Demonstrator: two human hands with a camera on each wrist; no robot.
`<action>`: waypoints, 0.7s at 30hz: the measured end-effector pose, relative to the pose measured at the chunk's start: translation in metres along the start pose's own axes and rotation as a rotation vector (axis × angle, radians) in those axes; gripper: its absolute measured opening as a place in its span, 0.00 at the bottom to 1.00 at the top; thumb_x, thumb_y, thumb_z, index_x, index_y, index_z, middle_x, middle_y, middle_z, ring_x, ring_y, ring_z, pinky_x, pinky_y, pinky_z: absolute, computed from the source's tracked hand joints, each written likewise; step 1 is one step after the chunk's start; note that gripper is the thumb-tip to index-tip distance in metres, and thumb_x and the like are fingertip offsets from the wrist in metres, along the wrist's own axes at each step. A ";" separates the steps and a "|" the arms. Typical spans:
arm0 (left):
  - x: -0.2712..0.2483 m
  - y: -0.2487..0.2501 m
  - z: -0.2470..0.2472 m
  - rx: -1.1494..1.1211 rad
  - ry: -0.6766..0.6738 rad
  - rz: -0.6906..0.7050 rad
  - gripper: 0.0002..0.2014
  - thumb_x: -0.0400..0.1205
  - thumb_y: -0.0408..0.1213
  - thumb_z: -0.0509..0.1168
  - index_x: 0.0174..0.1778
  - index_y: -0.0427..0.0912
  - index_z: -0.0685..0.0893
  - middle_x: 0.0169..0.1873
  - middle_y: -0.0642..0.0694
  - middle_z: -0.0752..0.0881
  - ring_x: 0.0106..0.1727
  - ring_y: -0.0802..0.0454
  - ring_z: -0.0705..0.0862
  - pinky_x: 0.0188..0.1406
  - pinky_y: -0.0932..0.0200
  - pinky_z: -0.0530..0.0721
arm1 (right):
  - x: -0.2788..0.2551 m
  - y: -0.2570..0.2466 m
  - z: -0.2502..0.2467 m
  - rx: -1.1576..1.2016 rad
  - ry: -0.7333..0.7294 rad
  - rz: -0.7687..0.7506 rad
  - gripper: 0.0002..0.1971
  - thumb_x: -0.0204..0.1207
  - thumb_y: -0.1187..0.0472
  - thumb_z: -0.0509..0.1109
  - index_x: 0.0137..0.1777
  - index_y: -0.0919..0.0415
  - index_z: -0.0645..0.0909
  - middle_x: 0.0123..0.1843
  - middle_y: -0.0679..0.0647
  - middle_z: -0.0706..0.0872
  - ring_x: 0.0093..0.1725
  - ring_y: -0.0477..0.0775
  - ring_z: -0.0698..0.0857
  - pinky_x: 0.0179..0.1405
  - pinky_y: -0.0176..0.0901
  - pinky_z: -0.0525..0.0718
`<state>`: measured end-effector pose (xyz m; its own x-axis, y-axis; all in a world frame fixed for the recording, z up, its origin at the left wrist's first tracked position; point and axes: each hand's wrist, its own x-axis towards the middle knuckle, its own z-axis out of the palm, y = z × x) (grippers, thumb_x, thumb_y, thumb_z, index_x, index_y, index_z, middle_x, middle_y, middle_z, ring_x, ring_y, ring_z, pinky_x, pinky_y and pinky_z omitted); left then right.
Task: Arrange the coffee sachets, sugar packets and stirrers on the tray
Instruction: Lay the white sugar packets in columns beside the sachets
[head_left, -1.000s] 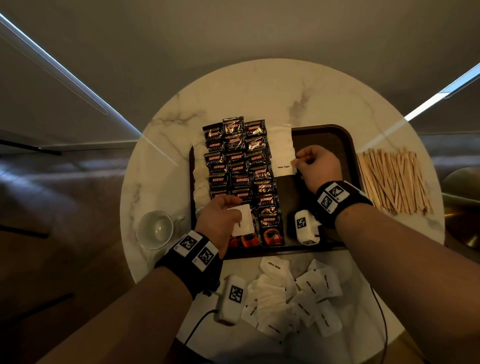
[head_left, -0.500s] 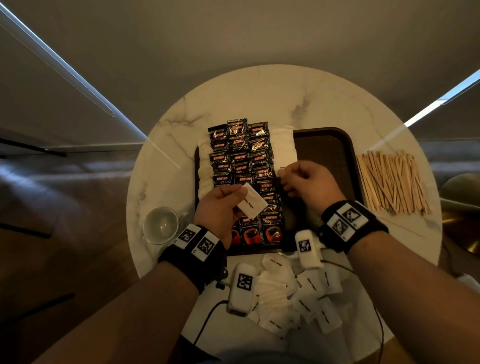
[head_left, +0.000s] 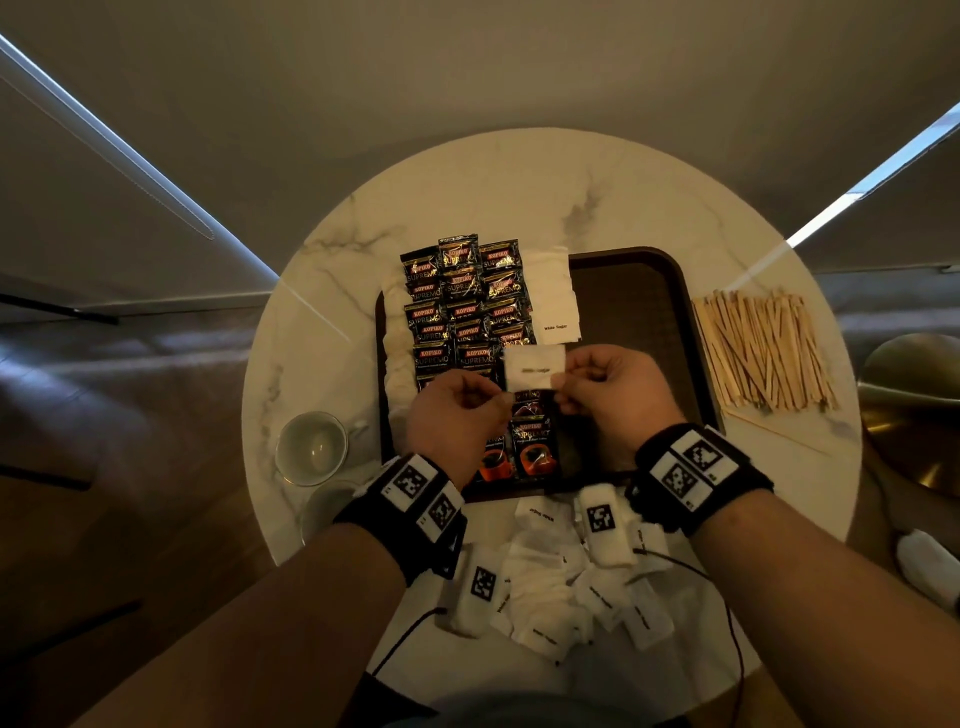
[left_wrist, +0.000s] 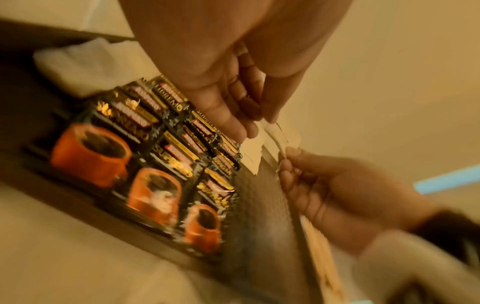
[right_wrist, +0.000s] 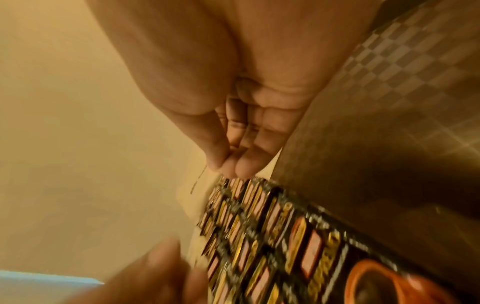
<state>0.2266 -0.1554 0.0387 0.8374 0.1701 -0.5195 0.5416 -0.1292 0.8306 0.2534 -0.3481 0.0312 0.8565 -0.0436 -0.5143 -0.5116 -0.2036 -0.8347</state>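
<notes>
Since half second ago, my hands met over tray (head_left: 670, 332); packet (head_left: 535, 368) passed from left alone to both. Table (head_left: 467, 197) carries tray, sachets (head_left: 467, 312) in rows at its left. Stirrers (head_left: 763, 353) lie right of tray. Left hand (head_left: 457, 421), right hand (head_left: 608, 389) each pinch packet's lower corner.
</notes>
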 end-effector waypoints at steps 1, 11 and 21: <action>-0.001 -0.004 -0.001 0.196 -0.039 0.045 0.06 0.79 0.34 0.78 0.46 0.47 0.88 0.41 0.49 0.92 0.44 0.52 0.92 0.46 0.56 0.92 | 0.008 0.002 -0.005 0.004 0.051 0.015 0.05 0.78 0.70 0.79 0.48 0.60 0.89 0.40 0.59 0.94 0.39 0.54 0.91 0.51 0.54 0.94; -0.011 -0.035 -0.007 1.194 -0.525 0.114 0.20 0.83 0.33 0.66 0.69 0.54 0.86 0.67 0.50 0.83 0.68 0.48 0.82 0.70 0.52 0.82 | 0.077 0.012 -0.024 -0.341 0.184 0.074 0.03 0.79 0.59 0.81 0.47 0.54 0.89 0.41 0.51 0.93 0.42 0.50 0.92 0.50 0.51 0.93; -0.020 -0.045 -0.007 1.268 -0.465 0.218 0.15 0.86 0.39 0.63 0.67 0.56 0.86 0.64 0.54 0.84 0.66 0.48 0.82 0.64 0.45 0.86 | 0.080 0.019 -0.011 -0.528 0.274 0.046 0.11 0.72 0.49 0.84 0.45 0.49 0.85 0.42 0.45 0.88 0.44 0.47 0.87 0.39 0.42 0.83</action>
<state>0.1850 -0.1466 0.0133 0.7248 -0.2774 -0.6307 -0.1185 -0.9519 0.2825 0.3128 -0.3662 -0.0233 0.8568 -0.3001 -0.4194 -0.5052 -0.6515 -0.5660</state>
